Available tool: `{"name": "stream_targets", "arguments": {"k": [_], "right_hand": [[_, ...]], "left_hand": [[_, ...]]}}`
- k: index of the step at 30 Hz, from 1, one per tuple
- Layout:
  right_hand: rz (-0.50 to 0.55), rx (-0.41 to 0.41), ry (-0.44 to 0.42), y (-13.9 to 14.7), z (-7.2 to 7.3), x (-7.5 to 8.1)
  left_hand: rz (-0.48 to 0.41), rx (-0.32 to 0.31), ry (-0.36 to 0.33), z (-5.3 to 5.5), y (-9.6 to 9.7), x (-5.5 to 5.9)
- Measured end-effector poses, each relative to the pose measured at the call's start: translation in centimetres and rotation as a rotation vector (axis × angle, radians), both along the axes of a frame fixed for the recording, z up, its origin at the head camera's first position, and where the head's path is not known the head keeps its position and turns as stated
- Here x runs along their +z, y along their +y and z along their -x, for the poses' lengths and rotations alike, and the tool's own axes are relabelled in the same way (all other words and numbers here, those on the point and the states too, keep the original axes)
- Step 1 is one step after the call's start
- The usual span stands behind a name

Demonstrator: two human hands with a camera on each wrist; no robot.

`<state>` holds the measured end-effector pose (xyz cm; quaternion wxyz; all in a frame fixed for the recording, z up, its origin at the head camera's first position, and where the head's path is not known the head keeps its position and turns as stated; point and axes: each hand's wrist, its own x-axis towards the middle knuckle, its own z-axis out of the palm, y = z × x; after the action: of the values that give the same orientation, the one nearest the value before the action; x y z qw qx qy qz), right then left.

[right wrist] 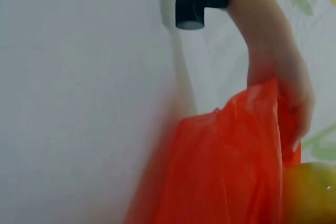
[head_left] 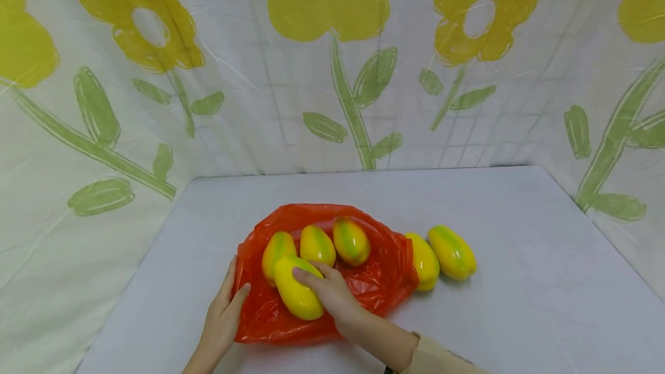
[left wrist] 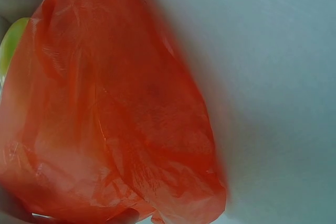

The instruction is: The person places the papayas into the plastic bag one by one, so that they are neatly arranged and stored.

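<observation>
A red plastic bag (head_left: 363, 290) lies spread with its mouth facing up. Inside sit three glossy yellow mango-shaped fruits with green streaks: one left (head_left: 277, 247), one middle (head_left: 318, 245), one right (head_left: 351, 241). My right hand (head_left: 337, 299) grips another such fruit (head_left: 297, 293) over the bag's near part, thumb on its upper side. At the bag's left edge my left hand (head_left: 220, 316) pinches the plastic, its thumb over the rim and fingers outside. In the left wrist view the bag (left wrist: 121, 119) covers most of the scene.
Two more yellow fruits rest on the white table (head_left: 530, 281) right of the bag: one against its side (head_left: 425, 264), another just beyond (head_left: 453, 253). A white curtain (head_left: 249, 108) with printed flowers hangs behind the table. A black wrist device (right wrist: 194, 6) shows in the right wrist view.
</observation>
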<state>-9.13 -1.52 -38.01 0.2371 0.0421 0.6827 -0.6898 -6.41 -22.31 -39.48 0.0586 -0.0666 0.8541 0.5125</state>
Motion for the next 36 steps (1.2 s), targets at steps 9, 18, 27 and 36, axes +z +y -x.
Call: {"name": "stream_targets", "arguments": {"k": [9,18,27,36], "right_hand": [[0.027,0.035,-0.079,-0.9,-0.5,-1.0],[0.069,-0.044,-0.107,-2.1,-1.2,-1.7],[0.01,-0.106,-0.124,-3.1,-1.5,-2.2],[0.001,-0.127,-0.114,-4.1,-1.4,-2.7]], "left_hand": [[-0.008,0.003,0.006,0.0,0.0,0.0],[-0.024,0.0,0.006,-0.1,-0.1,0.0],[-0.006,-0.003,0.001,-0.1,0.0,0.0],[0.0,-0.009,0.007,-0.2,0.1,-0.1]]}}
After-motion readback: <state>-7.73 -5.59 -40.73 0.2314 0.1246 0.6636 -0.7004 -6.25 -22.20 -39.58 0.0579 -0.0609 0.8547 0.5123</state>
